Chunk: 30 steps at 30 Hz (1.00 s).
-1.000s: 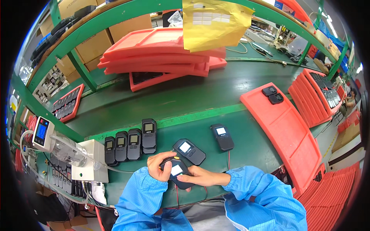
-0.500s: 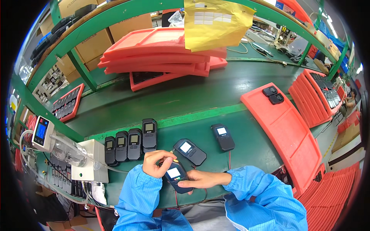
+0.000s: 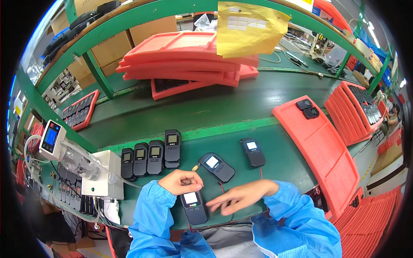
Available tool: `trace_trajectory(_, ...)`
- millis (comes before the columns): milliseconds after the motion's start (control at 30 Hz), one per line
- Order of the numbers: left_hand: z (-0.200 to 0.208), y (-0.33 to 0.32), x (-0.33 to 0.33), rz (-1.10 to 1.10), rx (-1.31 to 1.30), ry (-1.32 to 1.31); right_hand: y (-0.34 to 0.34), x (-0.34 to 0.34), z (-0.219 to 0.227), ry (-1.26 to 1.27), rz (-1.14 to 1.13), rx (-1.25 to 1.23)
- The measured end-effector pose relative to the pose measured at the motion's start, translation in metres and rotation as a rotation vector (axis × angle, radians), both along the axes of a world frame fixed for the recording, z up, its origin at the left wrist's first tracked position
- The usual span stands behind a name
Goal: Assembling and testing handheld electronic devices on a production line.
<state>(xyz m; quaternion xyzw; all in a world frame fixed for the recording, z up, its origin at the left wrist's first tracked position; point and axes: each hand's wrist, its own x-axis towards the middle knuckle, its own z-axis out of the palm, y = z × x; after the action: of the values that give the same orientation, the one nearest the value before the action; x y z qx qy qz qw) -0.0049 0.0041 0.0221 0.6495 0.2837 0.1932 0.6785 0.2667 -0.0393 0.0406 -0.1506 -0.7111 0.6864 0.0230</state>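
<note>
A black handheld device (image 3: 194, 207) with a small lit screen lies at the near edge of the green bench. My left hand (image 3: 180, 182) is curled over its top end, fingers closed on it. Just right of the device, my right hand (image 3: 239, 197) hovers with fingers spread, holding nothing. Two more such devices lie further out, one (image 3: 217, 167) with a thin red cable and one (image 3: 253, 152) beyond it. A row of several upright devices (image 3: 150, 153) stands to the left.
A white box with a clear fixture (image 3: 103, 174) and a small meter with a blue screen (image 3: 51, 137) sit at the left. A long red tray (image 3: 320, 155) holding two small black parts (image 3: 307, 108) lies on the right. Stacked red trays (image 3: 185, 58) are at the back.
My right hand has let go of the device and moved to the right with fingers spread. The device now rests on the bench under my left hand.
</note>
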Motion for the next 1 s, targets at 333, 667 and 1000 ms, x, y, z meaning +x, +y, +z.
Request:
trace_trajectory(333, -0.006, 0.001, 0.011, -0.131, 0.136, 0.385, 0.031, 0.082, 0.017, -0.185, -0.944, 0.573)
trace_trajectory(667, 0.001, -0.007, 0.013, -0.073, 0.52, 0.573, 0.027, 0.079, -0.028, -0.164, -1.178, 0.584)
trace_trajectory(1000, -0.006, -0.006, 0.021, 0.038, 0.692, 0.571, 0.027, 0.064, -0.027, -0.127, -1.201, 0.529)
